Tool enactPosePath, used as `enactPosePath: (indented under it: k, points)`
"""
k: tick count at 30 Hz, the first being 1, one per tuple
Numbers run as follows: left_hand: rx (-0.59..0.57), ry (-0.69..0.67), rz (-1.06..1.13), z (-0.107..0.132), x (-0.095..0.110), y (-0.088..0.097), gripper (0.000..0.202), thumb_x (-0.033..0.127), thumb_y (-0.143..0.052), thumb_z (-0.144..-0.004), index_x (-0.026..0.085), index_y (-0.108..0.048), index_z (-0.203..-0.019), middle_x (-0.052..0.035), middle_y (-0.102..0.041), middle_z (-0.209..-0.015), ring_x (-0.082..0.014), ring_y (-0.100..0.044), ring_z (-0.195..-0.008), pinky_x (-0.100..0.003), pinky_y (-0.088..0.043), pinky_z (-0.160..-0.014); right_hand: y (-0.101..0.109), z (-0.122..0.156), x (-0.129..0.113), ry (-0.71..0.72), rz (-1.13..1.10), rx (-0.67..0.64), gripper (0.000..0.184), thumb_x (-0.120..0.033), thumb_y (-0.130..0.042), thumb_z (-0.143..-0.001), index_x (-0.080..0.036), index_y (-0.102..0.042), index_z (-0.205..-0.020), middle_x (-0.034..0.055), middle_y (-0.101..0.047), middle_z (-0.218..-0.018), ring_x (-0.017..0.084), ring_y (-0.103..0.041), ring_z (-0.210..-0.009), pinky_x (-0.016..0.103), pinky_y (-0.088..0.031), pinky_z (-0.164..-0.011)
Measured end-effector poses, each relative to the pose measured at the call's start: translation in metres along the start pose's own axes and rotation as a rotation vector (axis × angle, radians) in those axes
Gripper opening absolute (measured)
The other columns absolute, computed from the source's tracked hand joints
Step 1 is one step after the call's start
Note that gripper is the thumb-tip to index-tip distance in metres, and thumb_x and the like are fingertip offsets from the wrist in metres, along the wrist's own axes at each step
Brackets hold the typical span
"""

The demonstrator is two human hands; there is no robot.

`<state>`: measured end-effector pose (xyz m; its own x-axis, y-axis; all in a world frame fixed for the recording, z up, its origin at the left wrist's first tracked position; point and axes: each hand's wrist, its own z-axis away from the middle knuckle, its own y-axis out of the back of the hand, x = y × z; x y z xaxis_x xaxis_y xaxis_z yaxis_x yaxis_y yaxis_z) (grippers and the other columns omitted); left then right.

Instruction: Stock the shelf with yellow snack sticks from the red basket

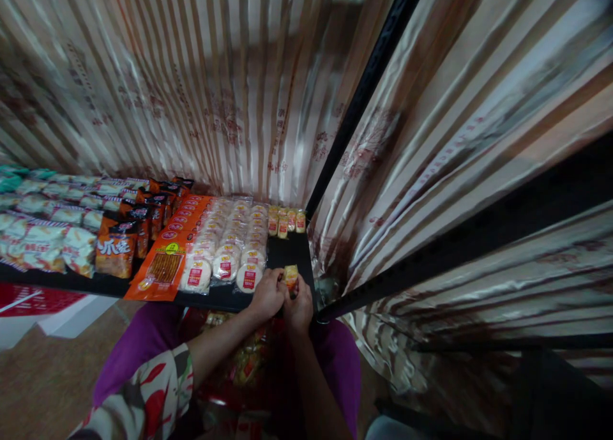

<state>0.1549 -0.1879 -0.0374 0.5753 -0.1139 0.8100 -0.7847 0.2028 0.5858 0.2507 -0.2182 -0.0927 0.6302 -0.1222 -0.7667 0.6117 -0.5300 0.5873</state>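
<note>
Yellow pkt (290, 276) is btwn our two hands, over the near right end of the black shelf (290, 251). Our left grip (267, 294) is closed on it from the L side, our right grip (299, 304) clamped on it from the R; fingers hide the lower part, so we can't tell how far down it goes. Print on it shows some red, too small to read.

Just beyond the grip, past a bare strip of shelf, we've got a group of small yellow pkts (291, 220) w/ red labels, standing near the foot of a black post (364, 89). Immed. L of the grip: clear-wrapped white round crackers (225, 264), approx 3 rows running away from us, red labels on the front ones. Further L: long orange packs (165, 267) overlapping, front one showing brown sticks; then orange-brown bags (115, 251), then white bags (43, 242), w/ green packs (12, 177) at the far L.

Below the grip, btwn our purple-clad legs, there's a red container (225, 402) w/ shiny wrapped pkts (246, 363) in it, dim, details n/a. Striped, printed sheeting (230, 76) hangs behind everything beyond the grip and to its R.
</note>
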Motion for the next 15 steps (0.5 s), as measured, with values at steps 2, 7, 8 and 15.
enactPosePath:
  k: [2, 7, 8, 15]
  points:
    - [-0.005, 0.025, -0.003, -0.001, -0.001, -0.002, 0.036, 0.016, -0.043, -0.084, 0.015, -0.056, -0.117, -0.0105, -0.06, -0.106, -0.0191, -0.057, -0.1, -0.033, -0.045, -0.094, -0.002, -0.003, 0.001, -0.011, 0.008, 0.014, 0.049, -0.039, -0.044, -0.082, -0.014, -0.055, -0.123, 0.0145, -0.062, -0.105, 0.025, -0.059, -0.088, 0.037, -0.046, -0.081]
    - [-0.005, 0.076, 0.024, -0.005, 0.0, -0.009, 0.039, 0.021, -0.042, -0.087, 0.012, -0.052, -0.124, -0.0135, -0.06, -0.113, -0.0215, -0.057, -0.106, -0.035, -0.042, -0.098, -0.005, -0.012, 0.002, -0.02, 0.005, 0.017, 0.051, -0.042, -0.045, -0.083, -0.015, -0.055, -0.124, 0.0149, -0.062, -0.105, 0.025, -0.059, -0.09, 0.037, -0.046, -0.083]
    - [-0.004, 0.084, 0.03, -0.006, 0.001, -0.009, 0.04, 0.022, -0.041, -0.087, 0.011, -0.051, -0.124, -0.0142, -0.06, -0.115, -0.0221, -0.056, -0.107, -0.036, -0.042, -0.099, -0.006, -0.015, 0.002, -0.026, -0.002, 0.016, 0.051, -0.042, -0.045, -0.083, -0.014, -0.054, -0.125, 0.0152, -0.061, -0.106, 0.025, -0.059, -0.09, 0.037, -0.046, -0.083]
    - [-0.007, 0.072, 0.051, -0.016, 0.012, -0.008, 0.036, 0.02, -0.038, -0.089, 0.007, -0.057, -0.117, -0.0157, -0.06, -0.114, -0.022, -0.056, -0.109, -0.033, -0.04, -0.101, -0.014, -0.029, 0.006, -0.056, -0.063, 0.029, 0.051, -0.04, -0.045, -0.081, -0.013, -0.055, -0.124, 0.0156, -0.062, -0.107, 0.026, -0.061, -0.093, 0.037, -0.048, -0.08]
